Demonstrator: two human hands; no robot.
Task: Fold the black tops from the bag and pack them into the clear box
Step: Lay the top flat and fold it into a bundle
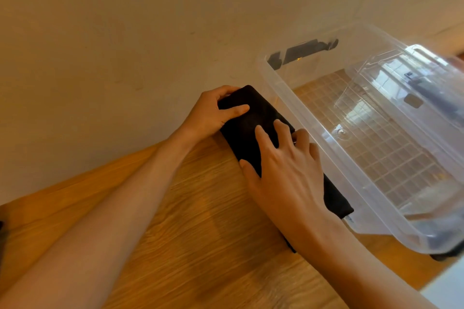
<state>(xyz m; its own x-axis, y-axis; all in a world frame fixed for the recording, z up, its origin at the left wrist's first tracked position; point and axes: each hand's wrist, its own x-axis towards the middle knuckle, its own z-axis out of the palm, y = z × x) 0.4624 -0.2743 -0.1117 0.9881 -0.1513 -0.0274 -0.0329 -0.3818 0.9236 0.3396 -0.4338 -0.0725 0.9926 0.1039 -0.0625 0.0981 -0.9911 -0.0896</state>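
Note:
A black top (253, 128), folded into a narrow strip, lies on the wooden table (200, 221) right beside the clear box (311, 130). My left hand (213, 113) grips the strip's far end, thumb on top and fingers curled round its edge. My right hand (286, 170) rests on the middle of the strip with straight, spread fingers pressing it flat. The strip's near end is partly hidden under my right wrist. The clear box stands open with a grid-patterned floor and a black latch (303, 51) at its far end. No bag is in view.
A plain beige wall (125, 32) rises directly behind the table. The table's near right corner (424, 286) ends beside a pale floor. A dark object (444, 256) sticks out under the box's near corner.

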